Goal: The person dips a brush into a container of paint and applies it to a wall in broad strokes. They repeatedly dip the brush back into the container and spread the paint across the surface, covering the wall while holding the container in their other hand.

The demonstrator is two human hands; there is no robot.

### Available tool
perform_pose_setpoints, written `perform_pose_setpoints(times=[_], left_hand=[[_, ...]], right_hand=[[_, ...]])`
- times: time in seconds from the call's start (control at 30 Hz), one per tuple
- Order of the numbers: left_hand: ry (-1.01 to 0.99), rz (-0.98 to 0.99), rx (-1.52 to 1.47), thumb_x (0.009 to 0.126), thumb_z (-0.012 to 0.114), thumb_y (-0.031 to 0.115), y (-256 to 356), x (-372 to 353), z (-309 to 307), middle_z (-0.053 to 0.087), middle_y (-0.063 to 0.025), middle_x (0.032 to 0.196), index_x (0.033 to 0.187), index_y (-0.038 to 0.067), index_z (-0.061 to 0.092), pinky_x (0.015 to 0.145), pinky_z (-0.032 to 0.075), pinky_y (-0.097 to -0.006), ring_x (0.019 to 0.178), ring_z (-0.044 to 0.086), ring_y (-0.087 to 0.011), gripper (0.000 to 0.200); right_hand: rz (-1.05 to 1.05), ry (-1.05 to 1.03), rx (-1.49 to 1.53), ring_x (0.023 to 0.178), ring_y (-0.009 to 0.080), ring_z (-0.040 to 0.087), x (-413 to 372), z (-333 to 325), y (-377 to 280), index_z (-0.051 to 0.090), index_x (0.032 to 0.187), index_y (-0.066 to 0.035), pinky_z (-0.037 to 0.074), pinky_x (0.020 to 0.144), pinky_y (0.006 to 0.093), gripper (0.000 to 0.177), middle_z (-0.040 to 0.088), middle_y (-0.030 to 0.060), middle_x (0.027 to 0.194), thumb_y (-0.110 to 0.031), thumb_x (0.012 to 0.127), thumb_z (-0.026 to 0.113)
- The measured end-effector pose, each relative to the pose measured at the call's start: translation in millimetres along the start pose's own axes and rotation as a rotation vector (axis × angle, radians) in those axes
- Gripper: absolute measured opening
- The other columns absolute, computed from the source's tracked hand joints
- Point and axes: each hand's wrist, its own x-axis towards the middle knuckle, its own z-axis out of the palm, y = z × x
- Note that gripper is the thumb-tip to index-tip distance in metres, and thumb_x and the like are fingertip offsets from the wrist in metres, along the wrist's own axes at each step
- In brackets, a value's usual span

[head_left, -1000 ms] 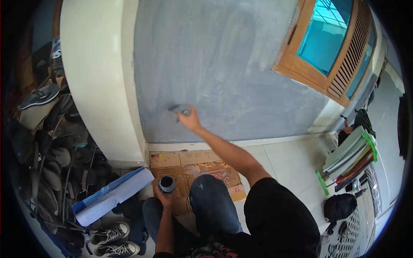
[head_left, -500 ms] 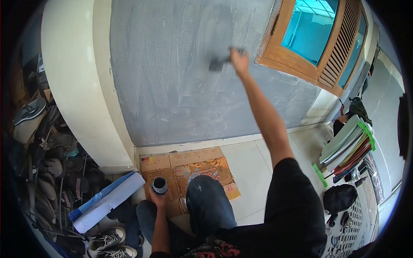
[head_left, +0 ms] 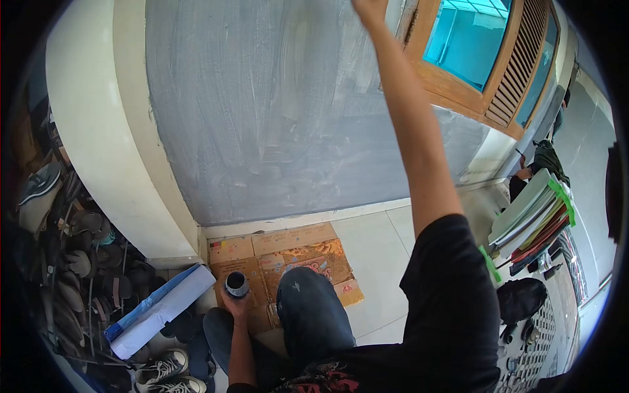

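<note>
My right arm reaches up to the top edge of the view, where part of my right hand (head_left: 371, 9) shows beside the wooden window frame. Its fingers and anything in them are cut off. Grey coating with streaky strokes covers the wall (head_left: 262, 118). Low at the left, my left hand (head_left: 235, 302) is wrapped round a small cup (head_left: 237, 284) with dark contents, near my knee and above the flattened cardboard (head_left: 308, 257) on the floor.
Shoes and sandals (head_left: 78, 262) are piled at the left, by a cream pillar (head_left: 98, 131). A white and blue roll (head_left: 164, 314) lies near them. At the right are a window (head_left: 465, 46), a rack of boards (head_left: 531, 216), a black bag (head_left: 522, 300) and another person (head_left: 522, 177).
My right hand has moved up the wall, and the brush-like tool it held has left the view. My left hand stays low with the cup. The view has shifted slightly.
</note>
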Motion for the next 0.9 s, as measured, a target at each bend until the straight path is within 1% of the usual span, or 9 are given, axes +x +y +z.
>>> perform_pose_setpoints(times=[0.07,0.1,0.27,0.4,0.47,0.53,0.6,0.77,0.9], left_hand=[[0.006,-0.011,-0.077,0.061,0.087,0.009,3,-2,-1,0.058,-0.0132,0.117,0.126,0.002,0.048,0.096,0.047,-0.0398,0.109,0.059,-0.0278,0.076],[-0.001,-0.012,-0.075,0.061,0.087,0.009,2,-4,0,0.058,-0.0132,0.117,0.126,0.002,0.048,0.096,0.047,-0.0398,0.109,0.059,-0.0278,0.076],[-0.026,0.059,-0.085,0.062,0.084,0.007,11,-4,-3,0.060,-0.0139,0.109,0.121,0.002,0.050,0.090,0.049,-0.0390,0.100,0.062,-0.0277,0.068],[-0.049,0.057,-0.121,0.063,0.083,0.007,13,-7,-2,0.059,-0.0129,0.106,0.118,0.003,0.051,0.088,0.049,-0.0388,0.098,0.062,-0.0277,0.064],[0.003,0.091,-0.013,0.063,0.082,0.006,7,-5,1,0.059,-0.0119,0.104,0.117,0.003,0.050,0.088,0.049,-0.0386,0.097,0.062,-0.0278,0.063],[0.001,0.067,-0.062,0.063,0.083,0.006,0,-2,4,0.060,-0.0116,0.104,0.117,0.003,0.050,0.088,0.049,-0.0384,0.097,0.062,-0.0270,0.063],[-0.010,0.035,-0.108,0.063,0.083,0.006,0,-6,4,0.060,-0.0112,0.104,0.117,0.003,0.050,0.088,0.049,-0.0383,0.097,0.062,-0.0262,0.063],[-0.027,-0.031,-0.284,0.063,0.083,0.005,36,-6,7,0.060,-0.0113,0.106,0.117,0.003,0.050,0.088,0.050,-0.0380,0.097,0.062,-0.0235,0.063],[0.023,0.115,-0.052,0.065,0.081,0.006,29,-2,11,0.060,-0.0118,0.107,0.118,0.002,0.050,0.089,0.050,-0.0382,0.097,0.063,-0.0243,0.063]], right_hand=[[-0.278,0.123,-0.428,0.098,0.0234,0.059,-74,-44,109,0.058,0.108,0.003,0.049,0.082,0.0391,0.044,0.060,0.0150,0.104,-0.022,0.078,0.081],[-0.194,0.156,-0.409,0.099,0.0238,0.059,-140,-56,126,0.059,0.107,0.003,0.048,0.085,0.0386,0.044,0.058,0.0134,0.104,-0.023,0.080,0.081],[-0.072,0.040,-0.525,0.070,0.0133,0.060,-428,-113,128,0.049,0.104,-0.004,0.050,0.062,0.0312,0.031,0.060,0.0046,0.083,-0.012,0.087,0.073],[0.984,-0.004,-0.256,0.078,0.0158,0.064,-543,-110,45,0.052,0.114,0.000,0.052,0.072,0.0306,0.033,0.066,0.0078,0.088,-0.010,0.090,0.071],[1.088,-0.039,-0.145,0.076,0.0157,0.065,-560,-117,40,0.052,0.114,0.001,0.053,0.070,0.0308,0.033,0.067,0.0079,0.085,-0.012,0.090,0.070],[1.172,-0.063,-0.124,0.079,0.0161,0.064,-553,-118,45,0.052,0.115,0.003,0.053,0.072,0.0325,0.036,0.067,0.0092,0.087,-0.017,0.091,0.070],[0.895,0.017,-0.478,0.085,0.0186,0.063,-540,-120,73,0.051,0.116,0.004,0.052,0.076,0.0345,0.041,0.066,0.0121,0.094,-0.022,0.090,0.071],[0.563,0.148,-0.538,0.090,0.0218,0.060,-340,-139,152,0.059,0.105,0.003,0.050,0.079,0.0380,0.037,0.066,0.0128,0.091,-0.027,0.088,0.071],[0.287,0.282,-0.500,0.105,0.0331,0.061,-124,-108,39,0.062,0.112,0.007,0.046,0.094,0.0435,0.049,0.065,0.0217,0.108,-0.030,0.081,0.068]])
